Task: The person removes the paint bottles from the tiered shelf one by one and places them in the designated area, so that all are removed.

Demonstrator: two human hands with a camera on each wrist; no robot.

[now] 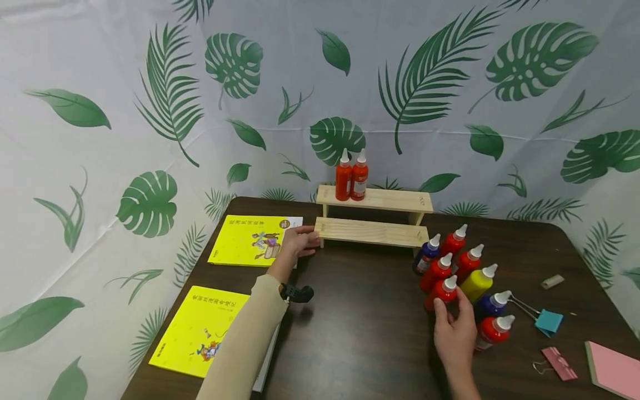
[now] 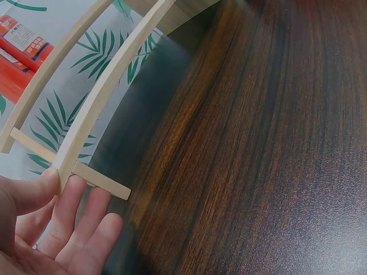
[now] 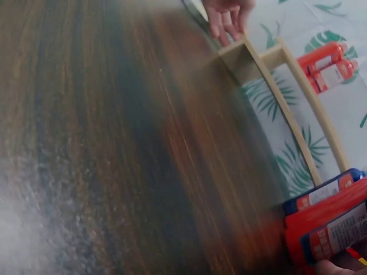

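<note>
A two-step wooden rack (image 1: 370,231) stands at the back of the table, two red paint bottles (image 1: 351,179) upright on its upper step. My left hand (image 1: 299,243) pinches the left end of the lower step, thumb on top and fingers (image 2: 71,209) beneath. At the right, my right hand (image 1: 456,330) holds a red paint bottle (image 1: 442,293) between thumb and fingers; the right wrist view shows the labelled side of a red bottle (image 3: 332,229) by the thumb tip. Around that hand stand several more bottles, including a yellow bottle (image 1: 477,284) and a dark blue bottle (image 1: 426,256).
Two yellow books (image 1: 245,239) (image 1: 185,333) lie along the left side. At the right are a blue binder clip (image 1: 548,322), a pink clip (image 1: 559,364), a small pale eraser-like block (image 1: 552,281) and a pink notepad (image 1: 615,369). A leaf-print cloth (image 1: 280,83) hangs behind the table.
</note>
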